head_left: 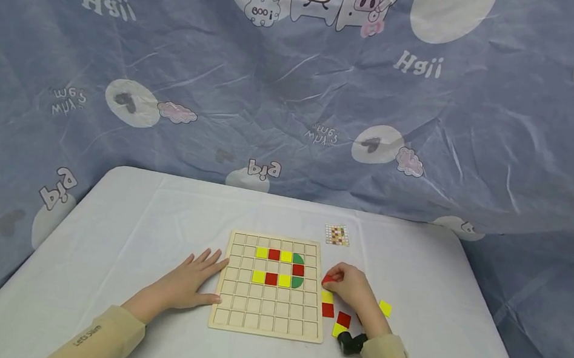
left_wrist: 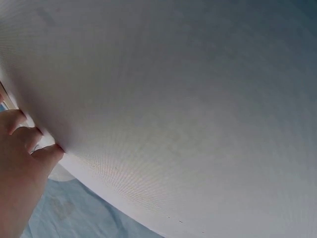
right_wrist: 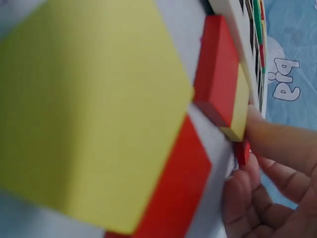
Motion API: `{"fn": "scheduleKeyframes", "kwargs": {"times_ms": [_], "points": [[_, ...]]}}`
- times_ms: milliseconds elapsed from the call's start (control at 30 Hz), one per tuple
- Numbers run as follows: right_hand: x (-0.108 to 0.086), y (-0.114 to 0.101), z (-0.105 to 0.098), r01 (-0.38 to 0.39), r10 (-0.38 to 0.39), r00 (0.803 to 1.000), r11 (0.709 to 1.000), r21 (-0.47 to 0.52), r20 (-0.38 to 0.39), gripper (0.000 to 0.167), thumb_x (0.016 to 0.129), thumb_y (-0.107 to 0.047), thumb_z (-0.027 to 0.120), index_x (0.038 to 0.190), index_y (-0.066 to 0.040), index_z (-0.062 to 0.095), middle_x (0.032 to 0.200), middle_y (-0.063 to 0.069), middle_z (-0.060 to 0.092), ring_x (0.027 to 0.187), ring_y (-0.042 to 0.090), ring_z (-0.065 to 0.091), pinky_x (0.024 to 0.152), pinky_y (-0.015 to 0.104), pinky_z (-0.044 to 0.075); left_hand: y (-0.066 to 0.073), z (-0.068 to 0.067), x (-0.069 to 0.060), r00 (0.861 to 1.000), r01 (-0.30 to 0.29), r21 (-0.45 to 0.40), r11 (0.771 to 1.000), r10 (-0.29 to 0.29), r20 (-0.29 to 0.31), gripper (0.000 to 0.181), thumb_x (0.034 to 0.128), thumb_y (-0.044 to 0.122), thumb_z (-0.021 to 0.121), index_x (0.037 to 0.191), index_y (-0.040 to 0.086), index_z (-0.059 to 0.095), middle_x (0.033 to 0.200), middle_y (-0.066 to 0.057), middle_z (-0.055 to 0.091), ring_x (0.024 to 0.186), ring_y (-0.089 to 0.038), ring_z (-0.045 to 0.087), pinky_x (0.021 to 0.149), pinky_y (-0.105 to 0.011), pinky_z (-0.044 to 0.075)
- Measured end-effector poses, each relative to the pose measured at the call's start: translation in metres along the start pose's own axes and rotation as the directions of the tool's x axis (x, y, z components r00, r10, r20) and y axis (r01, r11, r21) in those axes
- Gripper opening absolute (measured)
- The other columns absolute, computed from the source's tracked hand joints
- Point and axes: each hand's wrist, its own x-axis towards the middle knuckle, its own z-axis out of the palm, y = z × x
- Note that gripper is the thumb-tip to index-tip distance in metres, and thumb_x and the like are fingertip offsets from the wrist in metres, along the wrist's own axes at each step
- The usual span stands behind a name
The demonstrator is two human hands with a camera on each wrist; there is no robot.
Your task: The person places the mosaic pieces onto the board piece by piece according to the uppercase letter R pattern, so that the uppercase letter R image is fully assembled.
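Note:
A wooden grid board (head_left: 269, 308) lies on the table, with yellow, red and green pieces in its upper cells, the green ones rounded. The left hand (head_left: 188, 281) is spread flat, its fingertips touching the board's left edge; in the left wrist view part of that hand (left_wrist: 25, 158) shows. Just right of the board, the right hand (head_left: 354, 287) pinches a red piece (head_left: 328, 279) between thumb and fingers. The right wrist view shows this hand (right_wrist: 277, 173) holding the red piece (right_wrist: 242, 151) beside a yellow piece (right_wrist: 240, 106).
Right of the board lie a yellow square (head_left: 327, 297), a red square (head_left: 328, 311), another red square (head_left: 343, 320) and a yellow one (head_left: 338, 330). A lone yellow square (head_left: 385, 308) is right of the right wrist. A small patterned card (head_left: 336, 235) lies behind; a black object (head_left: 350, 344) is at the right wrist.

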Motion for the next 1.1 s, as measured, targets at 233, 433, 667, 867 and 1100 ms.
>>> {"fn": "scheduleKeyframes", "kwargs": {"times_ms": [233,433,667,867,1100], "points": [[-0.005,-0.001,-0.003,-0.045,0.045,0.999,0.999,-0.003,0.022,0.021,0.082,-0.017,0.080,0.093,-0.008,0.064,0.083,0.005,0.059,0.078,0.019,0.053,0.067,0.025,0.044,0.000,0.000,-0.001,1.000,-0.009,-0.005,1.000,0.009,0.006,0.085,0.0882,0.056,0.065,0.155,0.015,0.033,0.162,-0.015,0.024,0.151,-0.040,0.018,0.120,-0.062,0.017],[-0.006,-0.007,-0.006,0.014,-0.013,1.000,0.999,0.029,-0.023,0.017,0.083,-0.014,0.079,0.090,-0.008,0.066,0.082,0.004,0.062,0.076,0.018,0.055,0.068,0.026,0.046,0.001,-0.001,-0.001,1.000,0.005,-0.005,1.000,-0.005,0.009,0.086,0.0875,0.056,0.065,0.155,0.014,0.032,0.163,-0.015,0.024,0.151,-0.040,0.017,0.120,-0.062,0.016],[-0.001,-0.031,0.001,0.102,-0.092,0.992,0.989,0.111,-0.090,0.014,0.082,-0.014,0.081,0.091,-0.010,0.072,0.082,0.001,0.069,0.073,0.014,0.060,0.065,0.025,0.049,0.003,-0.003,-0.003,1.000,-0.014,-0.018,1.000,0.014,-0.002,0.085,0.0883,0.054,0.066,0.154,0.012,0.033,0.162,-0.017,0.025,0.150,-0.042,0.018,0.119,-0.063,0.017],[0.002,-0.061,0.028,0.160,-0.148,0.987,0.961,0.224,-0.067,0.012,0.084,-0.014,0.079,0.095,-0.013,0.074,0.087,0.000,0.072,0.076,0.013,0.065,0.070,0.025,0.056,0.002,-0.004,-0.003,1.000,-0.005,-0.015,1.000,0.005,0.000,0.085,0.0880,0.055,0.066,0.154,0.013,0.033,0.162,-0.017,0.025,0.150,-0.041,0.018,0.119,-0.063,0.016],[0.005,-0.086,0.060,0.240,-0.237,0.971,0.937,0.255,-0.042,0.010,0.087,-0.012,0.075,0.097,-0.012,0.074,0.092,0.003,0.074,0.075,0.012,0.065,0.068,0.025,0.055,0.003,-0.003,-0.003,1.000,0.000,-0.016,1.000,0.001,0.005,0.085,0.0874,0.054,0.067,0.155,0.014,0.033,0.162,-0.015,0.025,0.151,-0.040,0.018,0.120,-0.062,0.016]]}}
